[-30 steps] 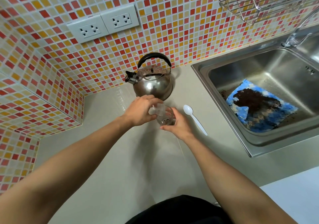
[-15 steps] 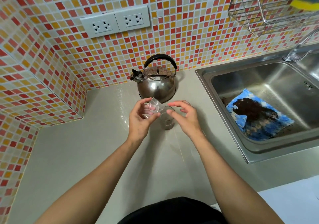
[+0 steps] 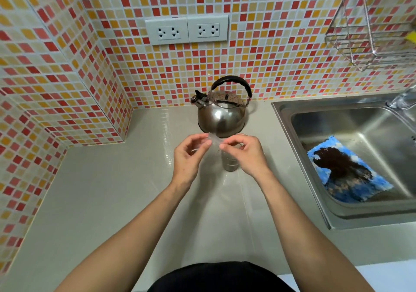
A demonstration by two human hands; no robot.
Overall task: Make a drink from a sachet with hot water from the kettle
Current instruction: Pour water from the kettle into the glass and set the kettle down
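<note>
A small clear sachet (image 3: 214,140) is pinched between both hands above the counter. My left hand (image 3: 188,156) grips its left side and my right hand (image 3: 245,153) grips its right side. Under my right hand stands a glass cup (image 3: 229,162), partly hidden by the fingers. A steel kettle (image 3: 221,116) with a black handle stands upright just behind the hands, its spout to the left. The white spoon is hidden behind my right hand.
A steel sink (image 3: 286,111) lies to the right with a stained blue cloth (image 3: 347,171) in its basin. Tiled walls close off the back and left. Two wall sockets (image 3: 186,30) sit above the kettle. A wire rack (image 3: 369,32) hangs at upper right.
My left hand lifted the sachet off the glass. My right hand let go of the glass and came up to pinch the sachet's other side. The view shifted left.
</note>
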